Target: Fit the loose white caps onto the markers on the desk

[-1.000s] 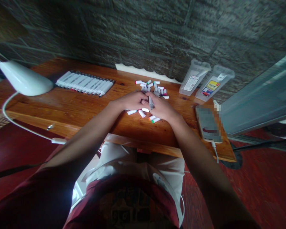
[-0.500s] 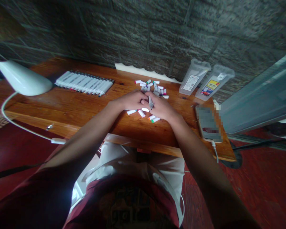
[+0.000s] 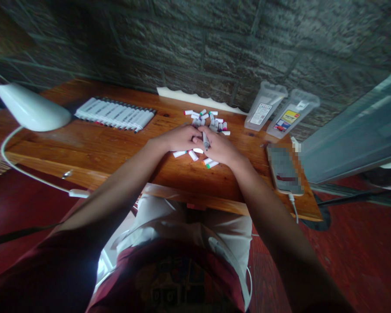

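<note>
My right hand [image 3: 222, 145] is closed around a marker [image 3: 206, 141], whose grey end sticks out between thumb and forefinger toward me. Against it rests my left hand [image 3: 179, 138], fingers curled in and meeting the right fingers; whatever they pinch is hidden. Loose white marker caps with coloured ends lie around both hands. Behind them is a cluster of caps [image 3: 219, 126], and on the near side lie a white cap [image 3: 193, 155] and a green-ended cap [image 3: 212, 163]. To the left, a row of white markers [image 3: 115, 114] lies side by side on the wooden table [image 3: 182, 176].
Two clear plastic cases [image 3: 262, 106] stand at the back right by the stone wall [image 3: 182, 48]. A phone [image 3: 285, 169] with a charging cable lies near the right edge. A white lamp base [image 3: 35, 108] with its cord [image 3: 29, 174] is at the left.
</note>
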Tool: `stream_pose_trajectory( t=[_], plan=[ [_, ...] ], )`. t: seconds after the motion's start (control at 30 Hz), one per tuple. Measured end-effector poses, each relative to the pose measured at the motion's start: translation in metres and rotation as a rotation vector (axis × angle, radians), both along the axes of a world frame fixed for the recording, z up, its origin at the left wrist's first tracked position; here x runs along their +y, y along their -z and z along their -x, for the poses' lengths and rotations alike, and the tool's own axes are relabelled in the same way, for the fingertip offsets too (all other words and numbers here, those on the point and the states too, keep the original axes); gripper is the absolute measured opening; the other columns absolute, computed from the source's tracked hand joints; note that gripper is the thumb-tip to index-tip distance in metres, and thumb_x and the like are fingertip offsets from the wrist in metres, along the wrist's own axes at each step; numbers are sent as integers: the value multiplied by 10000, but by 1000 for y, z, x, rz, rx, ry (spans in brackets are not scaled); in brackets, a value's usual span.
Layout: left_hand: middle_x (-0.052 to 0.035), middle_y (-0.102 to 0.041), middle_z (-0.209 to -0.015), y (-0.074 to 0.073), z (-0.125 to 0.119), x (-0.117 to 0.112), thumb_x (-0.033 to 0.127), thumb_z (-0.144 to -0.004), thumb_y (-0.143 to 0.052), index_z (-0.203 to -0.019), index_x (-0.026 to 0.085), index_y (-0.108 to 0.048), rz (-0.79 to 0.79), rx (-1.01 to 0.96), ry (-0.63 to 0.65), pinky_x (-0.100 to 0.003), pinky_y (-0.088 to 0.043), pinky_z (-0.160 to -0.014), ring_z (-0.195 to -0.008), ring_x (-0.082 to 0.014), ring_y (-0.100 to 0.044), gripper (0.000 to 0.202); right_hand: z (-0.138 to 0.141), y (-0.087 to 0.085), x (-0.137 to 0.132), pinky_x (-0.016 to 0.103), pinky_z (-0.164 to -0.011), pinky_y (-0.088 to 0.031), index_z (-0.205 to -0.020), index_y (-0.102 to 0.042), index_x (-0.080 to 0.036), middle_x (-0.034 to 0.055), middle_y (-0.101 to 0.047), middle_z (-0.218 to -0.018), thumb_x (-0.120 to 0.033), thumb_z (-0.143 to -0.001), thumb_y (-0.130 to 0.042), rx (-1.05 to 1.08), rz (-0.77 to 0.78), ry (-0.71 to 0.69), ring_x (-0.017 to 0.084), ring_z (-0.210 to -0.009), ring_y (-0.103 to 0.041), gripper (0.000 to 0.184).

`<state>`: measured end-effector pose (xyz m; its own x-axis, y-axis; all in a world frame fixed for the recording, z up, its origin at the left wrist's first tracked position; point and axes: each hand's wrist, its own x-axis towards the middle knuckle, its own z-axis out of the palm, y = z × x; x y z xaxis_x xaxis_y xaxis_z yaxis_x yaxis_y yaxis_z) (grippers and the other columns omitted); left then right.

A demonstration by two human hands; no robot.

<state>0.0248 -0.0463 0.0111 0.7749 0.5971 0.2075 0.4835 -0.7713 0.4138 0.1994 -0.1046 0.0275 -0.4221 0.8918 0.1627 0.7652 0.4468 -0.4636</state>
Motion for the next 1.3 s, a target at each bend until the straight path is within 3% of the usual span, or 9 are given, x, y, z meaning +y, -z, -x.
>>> stream_pose_trajectory(
  t=[0.37,0.6,0.67,0.73,0.8,0.87,0.97,1.03,1.3],
  plan=[
    [-5,-613,-641,2,-1,-2,247,-824,-571,-663,124,-640,5,-79,19,-192,-356,-603,-589,-87,-495,214,1,3,1,287,-816,-471,-1268,-557,-196,95,-699,-1103,-398,-930,-481,56,-54,6,227,-982,-653,401],
    [10,-541,-588,1,2,-4,427,-924,-500,-630,144,-545,-74,-226,-220,-215,-325,-564,-554,-90,-445,410,2,-9,0,295,-835,-480,-1097,-647,-225,60,-714,-972,-518,-960,-325,551,-198,305,195,-890,-660,456],
    [4,-578,-655,0,3,-5,438,-932,-493,-759,153,-587,-48,-275,-241,-216,-362,-592,-597,-100,-498,346,0,-8,5,301,-843,-476,-1007,-678,-213,66,-710,-935,-532,-950,-309,655,-198,360,196,-875,-650,491],
    [2,-610,-726,0,2,-6,442,-926,-509,-1016,166,-594,-18,-313,-252,-224,-398,-618,-639,-116,-544,303,-2,-4,12,299,-802,-481,-943,-672,-195,63,-697,-869,-528,-916,-369,749,-170,399,193,-817,-640,451],
    [-6,-635,-800,0,2,-8,454,-913,-536,-1261,183,-487,-4,-347,-258,-239,-427,-643,-673,-131,-573,444,-1,4,20,283,-716,-483,-910,-635,-186,42,-670,-775,-512,-864,-459,841,-122,418,181,-730,-622,374],
    [-25,-652,-873,1,2,-8,466,-910,-541,-1328,204,-437,-2,-360,-241,-251,-446,-669,-710,-143,-589,504,0,12,26,267,-639,-469,-864,-608,-187,15,-630,-680,-499,-830,-502,898,-59,405,171,-658,-598,331],
    [-50,-654,-894,0,3,-8,481,-934,-495,-1092,210,-593,-18,-310,-190,-256,-446,-683,-757,-155,-596,328,4,20,30,250,-575,-439,-798,-615,-187,10,-613,-647,-499,-825,-498,947,13,371,160,-621,-578,334],
    [-52,-648,-854,0,3,-8,487,-948,-469,-945,200,-626,-35,-267,-164,-254,-435,-677,-757,-158,-591,328,4,21,30,250,-551,-428,-790,-638,-180,23,-630,-659,-515,-821,-504,971,42,375,163,-616,-580,362],
    [-16,-605,-706,3,1,-9,457,-960,-463,-831,178,-616,-91,-234,-150,-218,-364,-603,-645,-118,-537,343,3,12,23,253,-562,-421,-750,-669,-149,34,-642,-617,-612,-824,-515,916,16,406,172,-601,-594,494]
  ],
)
